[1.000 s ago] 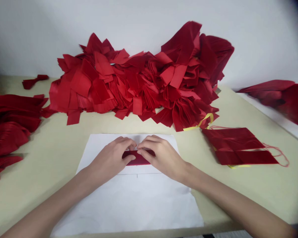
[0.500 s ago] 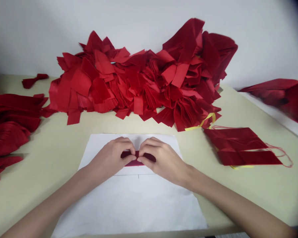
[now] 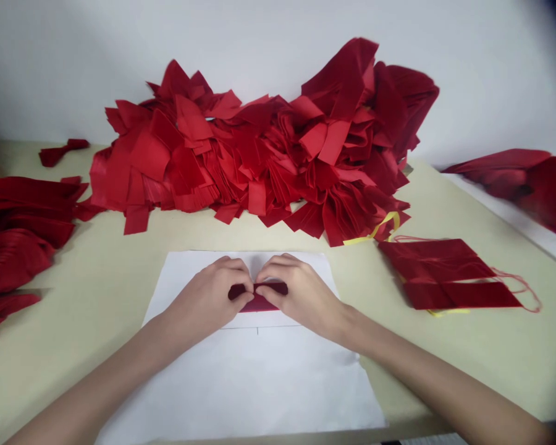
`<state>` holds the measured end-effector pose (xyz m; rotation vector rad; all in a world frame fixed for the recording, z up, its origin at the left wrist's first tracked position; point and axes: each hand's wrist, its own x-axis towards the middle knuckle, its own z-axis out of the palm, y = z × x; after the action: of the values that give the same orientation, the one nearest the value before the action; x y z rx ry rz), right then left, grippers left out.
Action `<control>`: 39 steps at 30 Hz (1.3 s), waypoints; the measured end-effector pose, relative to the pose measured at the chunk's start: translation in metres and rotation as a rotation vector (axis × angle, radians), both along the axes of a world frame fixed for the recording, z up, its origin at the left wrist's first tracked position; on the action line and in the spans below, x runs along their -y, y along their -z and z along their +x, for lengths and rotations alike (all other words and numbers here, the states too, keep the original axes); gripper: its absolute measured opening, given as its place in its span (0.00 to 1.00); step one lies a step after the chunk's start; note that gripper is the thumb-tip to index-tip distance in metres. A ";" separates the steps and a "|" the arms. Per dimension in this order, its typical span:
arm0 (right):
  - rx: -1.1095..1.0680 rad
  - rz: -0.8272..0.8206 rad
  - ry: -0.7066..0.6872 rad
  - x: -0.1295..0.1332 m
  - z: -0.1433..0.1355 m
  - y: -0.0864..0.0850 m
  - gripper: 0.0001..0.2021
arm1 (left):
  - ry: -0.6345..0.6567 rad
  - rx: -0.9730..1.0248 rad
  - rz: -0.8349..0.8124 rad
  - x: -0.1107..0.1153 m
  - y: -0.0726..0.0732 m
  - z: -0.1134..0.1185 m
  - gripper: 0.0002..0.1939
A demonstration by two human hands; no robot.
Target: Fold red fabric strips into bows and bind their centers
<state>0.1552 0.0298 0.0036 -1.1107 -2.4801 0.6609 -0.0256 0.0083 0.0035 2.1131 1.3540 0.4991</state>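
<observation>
A dark red strip of fabric (image 3: 262, 303) lies on the upper part of a white paper sheet (image 3: 245, 389), near a drawn black line with a short tick mark. From the left, my left hand (image 3: 220, 290) pinches the strip's upper edge close to its middle. My right hand (image 3: 296, 293) grips the same edge from the other side, thumb and fingers pressed together. The two thumbs nearly touch. Parts of the strip are hidden behind both hands.
A large heap of red pieces (image 3: 250, 161) lies along the wall. More red cloth (image 3: 18, 228) is at the left, with a small red bow-like piece (image 3: 63, 152) behind. A flat red stack (image 3: 449, 275) with thin strings and a yellow ribbon (image 3: 375, 230) sit at the right.
My right fingers have slid slightly up and left along the strip's edge, showing more red below the thumbs. My left hand has barely moved. The view has shifted a little.
</observation>
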 end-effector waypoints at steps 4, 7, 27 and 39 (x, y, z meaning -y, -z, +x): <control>0.098 0.027 -0.001 -0.001 -0.005 -0.003 0.06 | -0.049 -0.035 -0.017 0.001 -0.003 0.001 0.05; 0.148 0.033 -0.048 -0.001 -0.008 -0.006 0.06 | -0.066 -0.054 -0.022 0.001 -0.005 0.001 0.07; -0.011 -0.068 0.004 0.001 -0.003 -0.004 0.07 | -0.107 0.050 -0.152 0.005 -0.002 0.002 0.08; 0.072 0.009 -0.002 0.006 -0.004 -0.004 0.07 | -0.048 -0.067 -0.088 0.004 -0.008 0.003 0.09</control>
<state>0.1511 0.0234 0.0077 -1.1476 -2.5421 0.6197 -0.0229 0.0043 0.0119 2.0466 1.4405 0.3833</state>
